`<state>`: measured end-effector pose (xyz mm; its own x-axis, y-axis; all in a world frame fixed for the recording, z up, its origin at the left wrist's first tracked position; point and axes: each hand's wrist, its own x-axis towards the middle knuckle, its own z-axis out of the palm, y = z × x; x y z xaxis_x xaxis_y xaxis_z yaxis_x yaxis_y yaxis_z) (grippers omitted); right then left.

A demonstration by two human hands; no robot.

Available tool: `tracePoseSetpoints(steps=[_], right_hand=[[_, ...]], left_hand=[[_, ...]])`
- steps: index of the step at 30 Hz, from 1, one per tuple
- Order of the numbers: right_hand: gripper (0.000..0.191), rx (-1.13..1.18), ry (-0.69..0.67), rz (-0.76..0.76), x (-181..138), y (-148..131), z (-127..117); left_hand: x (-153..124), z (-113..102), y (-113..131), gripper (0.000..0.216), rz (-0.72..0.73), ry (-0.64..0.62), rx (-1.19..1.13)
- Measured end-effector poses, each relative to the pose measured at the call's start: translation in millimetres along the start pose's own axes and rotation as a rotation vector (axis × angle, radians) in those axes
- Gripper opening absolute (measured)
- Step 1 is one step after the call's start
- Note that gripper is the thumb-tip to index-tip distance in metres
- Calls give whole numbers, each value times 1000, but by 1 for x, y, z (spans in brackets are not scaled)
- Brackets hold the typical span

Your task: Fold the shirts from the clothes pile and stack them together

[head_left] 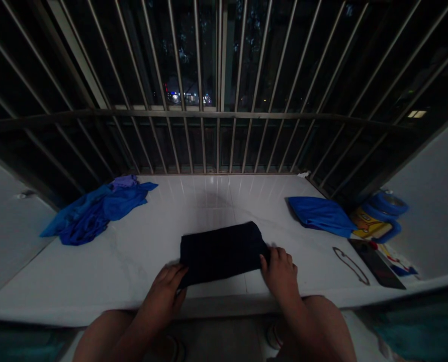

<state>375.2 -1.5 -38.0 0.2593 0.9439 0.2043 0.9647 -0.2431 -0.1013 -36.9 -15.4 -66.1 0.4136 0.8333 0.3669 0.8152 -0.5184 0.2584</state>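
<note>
A dark, nearly black folded cloth [224, 251] lies on the white ledge [148, 266] in front of me, folded into a flat oblong. What garment or piece it is I cannot tell. My left hand [167, 289] grips its lower left corner, fingers on top and thumb toward the near side. At the right edge, my right hand [281, 270] pinches the cloth between thumb and fingers. Off to the right rests a folded blue cloth [320, 215]. A loose heap of blue cloth [95, 211] sits at the left, with a purple piece [124, 182] behind it.
Metal bars [218, 115] stand along the ledge's back and sides, before dark windows. On the right are a dark phone-like slab [376, 262], a looped cord [350, 265] and a blue-and-yellow container [376, 216]. My knees are at the front edge.
</note>
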Motion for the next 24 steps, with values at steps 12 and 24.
tracePoseSetpoints(steps=[12, 24], right_hand=[[55, 106, -155, -183, 64, -22, 36], [44, 234, -102, -559, 49, -91, -17]], left_hand=[[97, 21, 10, 60, -119, -210, 20], [104, 49, 87, 73, -530, -112, 300]])
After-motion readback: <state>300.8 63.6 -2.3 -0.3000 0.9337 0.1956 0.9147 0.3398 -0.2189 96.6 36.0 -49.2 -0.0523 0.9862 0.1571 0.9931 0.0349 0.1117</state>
